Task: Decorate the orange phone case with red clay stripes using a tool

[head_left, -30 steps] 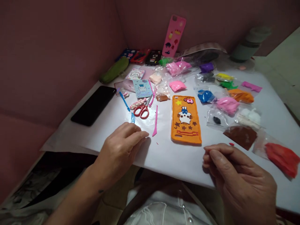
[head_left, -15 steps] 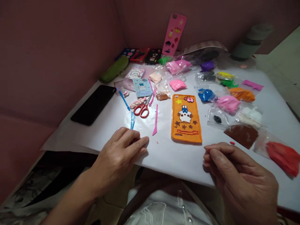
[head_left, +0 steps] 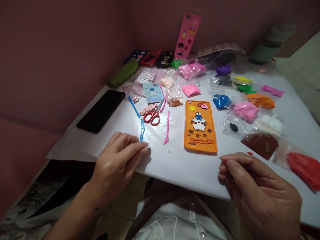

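Note:
My left hand (head_left: pixel 121 156) is at the table's front edge, its fingers curled together and the tips just by the handle of a blue plastic clay knife (head_left: pixel 142 130). What those fingers hold, if anything, is hidden. Thumb and forefinger of my right hand (head_left: pixel 257 186) are pinched, with a trace of red clay showing between them. Between the hands lies an orange clay-covered phone case (head_left: pixel 212 128) with a white cat figure, a yellow star, brown stars and a red ribbon outline. Two tiny red slivers (head_left: pixel 169 152) lie on the paper left of the case, near a pink clay tool (head_left: pixel 167 128).
Red-handled scissors (head_left: pixel 155 119) and a black phone (head_left: pixel 101 111) lie to the left. Bagged clay, including red clay (head_left: pixel 303 168) and a brown slab (head_left: pixel 261 145), covers the right side. A pink decorated case (head_left: pixel 187 35) leans on the back wall; a bottle (head_left: pixel 265 48) stands back right.
My left hand has drawn back leftward, and a tiny red sliver now shows where its fingertips were. The right hand keeps its pinch almost in place. The view shifted slightly.

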`<state>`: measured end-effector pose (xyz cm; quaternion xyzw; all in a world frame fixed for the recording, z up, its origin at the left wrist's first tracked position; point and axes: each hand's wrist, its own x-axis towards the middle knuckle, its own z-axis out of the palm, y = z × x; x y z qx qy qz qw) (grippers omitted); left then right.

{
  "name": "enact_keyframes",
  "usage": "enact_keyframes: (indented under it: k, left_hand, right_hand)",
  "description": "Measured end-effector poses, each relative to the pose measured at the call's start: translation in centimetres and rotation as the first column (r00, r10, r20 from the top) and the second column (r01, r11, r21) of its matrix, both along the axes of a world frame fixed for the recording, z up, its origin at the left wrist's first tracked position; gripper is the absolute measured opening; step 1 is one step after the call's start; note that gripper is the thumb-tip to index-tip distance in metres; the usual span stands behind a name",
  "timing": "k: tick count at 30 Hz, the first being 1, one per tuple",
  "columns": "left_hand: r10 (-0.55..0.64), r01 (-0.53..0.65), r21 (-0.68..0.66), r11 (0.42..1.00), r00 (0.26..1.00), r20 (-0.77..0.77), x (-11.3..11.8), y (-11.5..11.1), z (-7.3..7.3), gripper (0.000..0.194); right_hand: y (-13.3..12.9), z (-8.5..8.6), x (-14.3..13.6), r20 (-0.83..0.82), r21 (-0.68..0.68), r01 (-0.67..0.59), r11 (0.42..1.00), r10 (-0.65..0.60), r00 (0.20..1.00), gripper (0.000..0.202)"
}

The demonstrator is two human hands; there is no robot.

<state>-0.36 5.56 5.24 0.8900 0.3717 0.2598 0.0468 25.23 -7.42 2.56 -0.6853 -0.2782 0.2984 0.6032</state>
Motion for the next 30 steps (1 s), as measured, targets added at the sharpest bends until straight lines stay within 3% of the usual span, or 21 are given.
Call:
enact_keyframes:
  k: [4,7,14,19,27,30]
  left_hand:
    - [0.162,-0.162,0.018,0.987,0.987,-0.004,0.3,1.7,0.0,0.012]
    - [0.197,-0.197,0.019,0.980,0.980,0.000,0.8,2.5,0.0,0.012]
    - [0.015,-0.013,-0.040,0.999,0.999,0.038,1.7,0.5,1.2,0.017]
    - [-0.114,0.119,-0.057,0.991,0.989,0.092,1.4,-0.1,0.7,0.030]
    - [-0.098,0.110,-0.075,0.991,0.984,0.146,0.8,-0.6,-0.4,0.046]
    - [0.027,-0.016,-0.075,0.997,0.988,0.151,0.6,-0.6,-0.4,0.039]
  right_hand:
    - [0.2,0.4,-0.1,0.007,0.004,0.012,1.000,-0.012,1.000,0.015]
    - [0.3,0.6,-0.1,-0.018,0.015,-0.007,1.000,0.008,1.000,0.015]
    - [0.3,0.3,0.2,-0.029,0.065,-0.073,0.995,0.075,0.997,0.012]
    - [0.4,0.2,0.1,-0.027,0.072,-0.069,0.995,0.071,0.997,0.012]
    - [0.5,0.9,-0.3,-0.008,0.039,-0.007,0.999,0.007,1.000,0.015]
    - [0.4,0.8,-0.3,0.014,0.024,0.020,1.000,-0.020,1.000,0.017]
